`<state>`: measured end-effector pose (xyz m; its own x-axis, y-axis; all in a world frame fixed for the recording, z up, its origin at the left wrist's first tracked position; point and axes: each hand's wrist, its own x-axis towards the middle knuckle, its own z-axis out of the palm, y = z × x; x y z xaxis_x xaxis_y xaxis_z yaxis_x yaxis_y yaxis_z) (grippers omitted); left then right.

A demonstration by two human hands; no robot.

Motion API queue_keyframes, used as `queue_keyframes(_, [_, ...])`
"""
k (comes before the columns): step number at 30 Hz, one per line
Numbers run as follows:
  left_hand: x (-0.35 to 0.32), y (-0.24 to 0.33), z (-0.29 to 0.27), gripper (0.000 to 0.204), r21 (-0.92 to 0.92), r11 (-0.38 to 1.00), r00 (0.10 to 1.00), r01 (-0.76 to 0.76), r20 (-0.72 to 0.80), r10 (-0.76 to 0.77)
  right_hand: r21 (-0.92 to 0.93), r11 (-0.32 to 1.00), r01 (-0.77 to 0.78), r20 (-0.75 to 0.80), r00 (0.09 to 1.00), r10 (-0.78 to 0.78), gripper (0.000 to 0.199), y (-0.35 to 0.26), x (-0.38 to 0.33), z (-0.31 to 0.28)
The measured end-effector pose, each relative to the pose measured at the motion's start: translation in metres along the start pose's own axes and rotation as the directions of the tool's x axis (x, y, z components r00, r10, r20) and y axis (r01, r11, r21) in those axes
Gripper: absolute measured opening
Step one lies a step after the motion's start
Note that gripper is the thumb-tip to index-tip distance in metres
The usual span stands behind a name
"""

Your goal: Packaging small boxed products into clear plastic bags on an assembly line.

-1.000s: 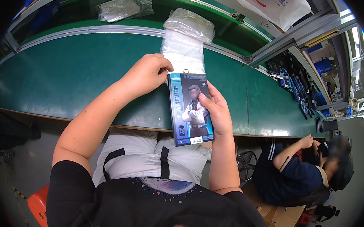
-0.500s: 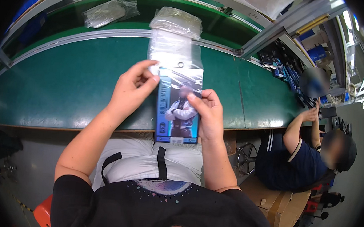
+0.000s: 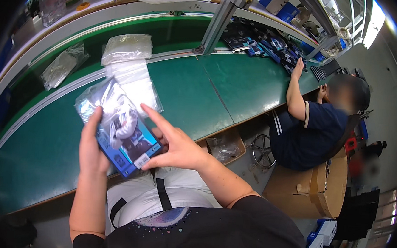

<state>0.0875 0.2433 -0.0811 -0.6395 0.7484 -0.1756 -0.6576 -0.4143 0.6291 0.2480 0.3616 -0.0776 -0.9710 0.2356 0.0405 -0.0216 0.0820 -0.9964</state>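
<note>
A person's left hand (image 3: 92,148) is gripping the near left edge of a flat blue product box (image 3: 128,146) that is sitting partly inside a clear plastic sleeve (image 3: 100,99), above the near edge of a green workbench (image 3: 201,85). The right hand (image 3: 174,145) is steadying the box's right corner, fingers spread. The bagging appears half done; next, the box needs pushing fully in. A co-worker (image 3: 320,121) is sitting far right.

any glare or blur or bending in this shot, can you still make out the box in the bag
Head view: fisheye bends the green bench edges and darkens the rim; window light blows out top right; glare streaks the clear bag, yet the blue box stays readable between left hand and right hand; the co-worker's face is blurred.
</note>
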Motion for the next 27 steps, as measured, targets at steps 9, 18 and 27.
queue_keyframes(9, [-0.037, -0.022, 0.013, 0.042, 0.452, 0.89, 0.717, 0.067, 0.598, -0.358, -0.573, 0.579, 0.58, -0.475, 0.341, -0.811, 0.024, -0.032, -0.028, -0.002])
queue_keyframes(18, [-0.032, -0.045, -0.019, 0.041, -0.103, 0.799, 0.707, 0.593, 0.541, -0.455, -0.573, 0.641, 0.51, 0.086, 0.816, -0.572, 0.032, -0.033, -0.011, 0.04])
queue_keyframes(27, [-0.038, -0.012, -0.022, 0.057, 0.116, 0.919, 0.91, 0.378, 0.139, -0.392, -0.604, 0.769, 0.21, -0.581, 0.545, -0.605, 0.014, -0.007, -0.011, 0.0])
